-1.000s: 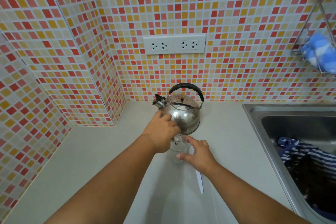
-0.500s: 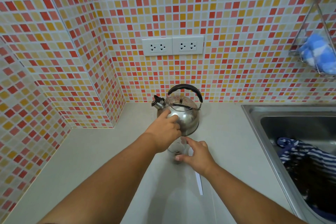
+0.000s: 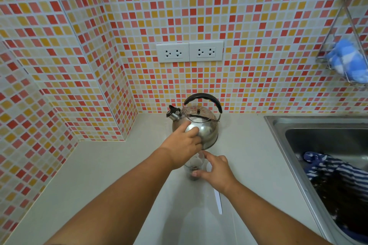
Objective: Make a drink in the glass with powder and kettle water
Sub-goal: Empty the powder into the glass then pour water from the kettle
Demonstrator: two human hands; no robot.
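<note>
A steel kettle (image 3: 207, 131) with a black handle stands on the pale counter (image 3: 111, 167) by the tiled back wall, its spout pointing left. My left hand (image 3: 183, 149) reaches forward, and its fingertips rest on the kettle's left side with nothing seen in it. Just in front of the kettle stands a small clear glass (image 3: 194, 165) with dark powder at its bottom. My right hand (image 3: 219, 171) grips the glass from the right, thumb on its near side. My left hand hides part of the glass rim.
A white plastic spoon (image 3: 218, 201) lies on the counter under my right wrist. A steel sink (image 3: 278, 125) with a blue striped cloth (image 3: 328, 167) is at the right. A wire rack with a blue sponge (image 3: 346, 59) hangs above it. Wall sockets (image 3: 189, 51) sit above the kettle.
My left hand has moved from above the glass forward onto the kettle's side. My right hand stays on the glass.
</note>
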